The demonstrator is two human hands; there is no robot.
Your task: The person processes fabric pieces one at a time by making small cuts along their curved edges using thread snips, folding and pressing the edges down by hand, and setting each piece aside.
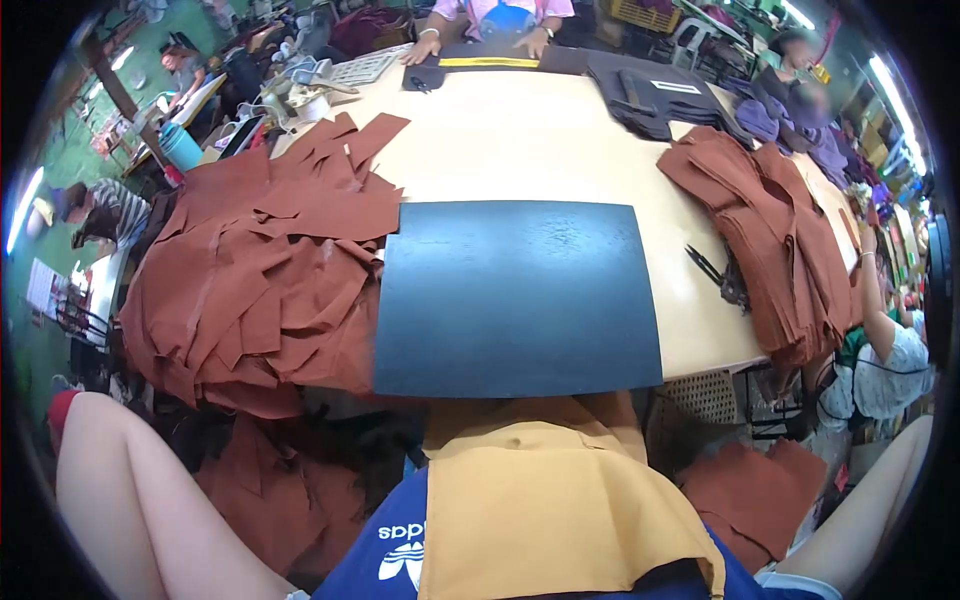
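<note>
Neither of my hands is in view. My bent left arm (140,490) shows at the lower left and my right arm (880,500) at the lower right, with both hands outside the picture. In front of me a dark, smooth rectangular board (515,300) lies flat at the near edge of the table (490,140). A large heap of reddish-brown cloth pieces (270,270) lies left of the board. Stacked brown cloth pieces (770,230) lie to its right. A mustard-yellow cloth (560,520) covers the front of my blue shirt (390,520).
A person (500,20) across the table has both hands on dark cloth beside a yellow strip (488,63). Dark folded cloth (640,95) lies at the far right. Black-handled tools (705,265) rest near the right stack. More brown cloth (755,495) is below the table.
</note>
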